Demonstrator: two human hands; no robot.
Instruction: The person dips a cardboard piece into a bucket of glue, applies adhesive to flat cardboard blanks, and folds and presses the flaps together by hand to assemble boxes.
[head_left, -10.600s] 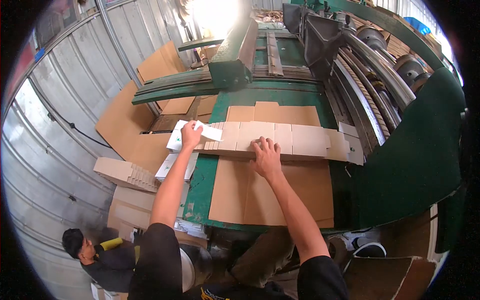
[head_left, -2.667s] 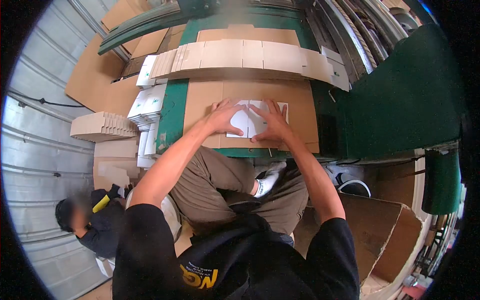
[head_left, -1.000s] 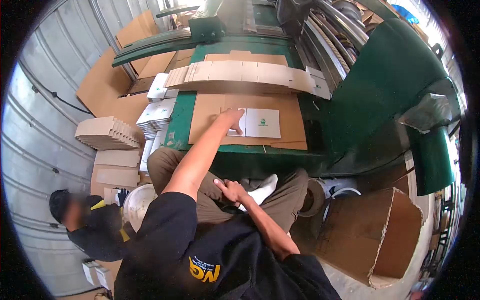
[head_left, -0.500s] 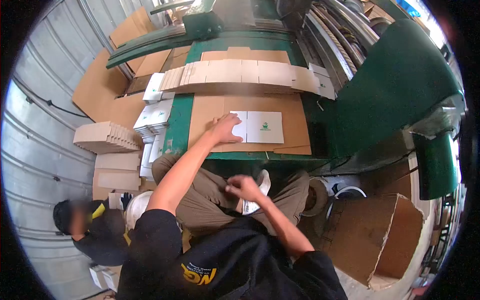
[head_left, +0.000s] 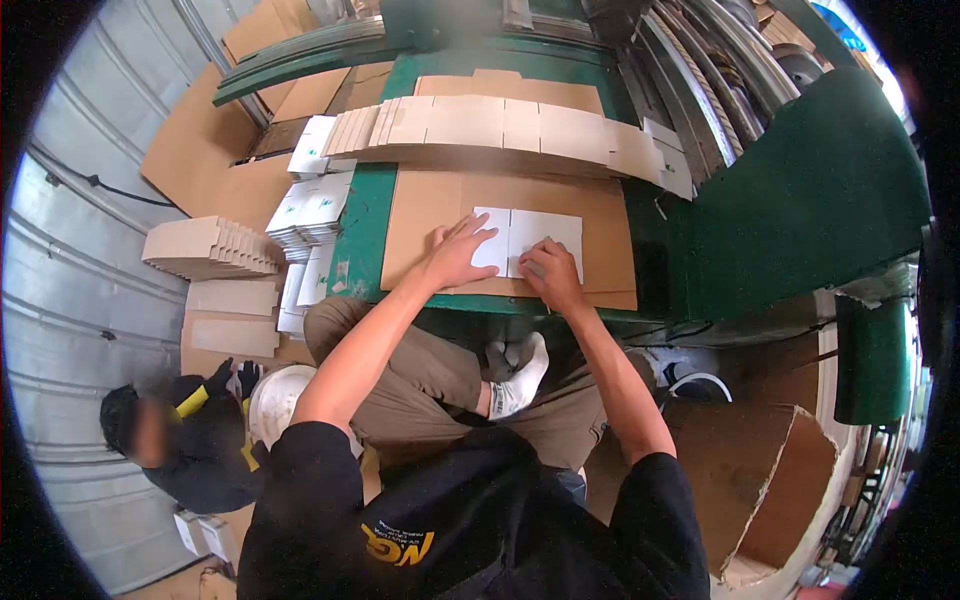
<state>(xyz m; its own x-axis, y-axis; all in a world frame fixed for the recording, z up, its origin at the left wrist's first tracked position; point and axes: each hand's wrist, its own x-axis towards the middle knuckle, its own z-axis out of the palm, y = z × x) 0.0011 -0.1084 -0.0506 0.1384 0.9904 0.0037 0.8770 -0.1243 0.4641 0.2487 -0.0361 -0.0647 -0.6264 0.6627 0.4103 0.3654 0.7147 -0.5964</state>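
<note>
A white folding carton blank (head_left: 555,230) lies flat on a brown cardboard sheet (head_left: 420,215), with a crease line down its face. My left hand (head_left: 462,252) rests over its left panel, fingers spread and open. On the right panel, my right hand (head_left: 553,272) has its fingers bunched together near the crease, covering the printed spot. Whether anything is pinched in those fingertips is hidden. Beyond both hands, a long row of brown-sided carton blanks (head_left: 470,122) lies across the green machine table (head_left: 362,225).
Stacks of white printed blanks (head_left: 305,205) stand left of the table, beside bundled brown blanks (head_left: 205,245). Another person (head_left: 195,440) sits at lower left near a white bucket (head_left: 275,400). Green machine guards (head_left: 800,190) and an opened cardboard box (head_left: 740,480) are on my right.
My right hand has moved up from near my foot onto the right panel of the blank. My left hand stays on the left panel. The view has shifted slightly.
</note>
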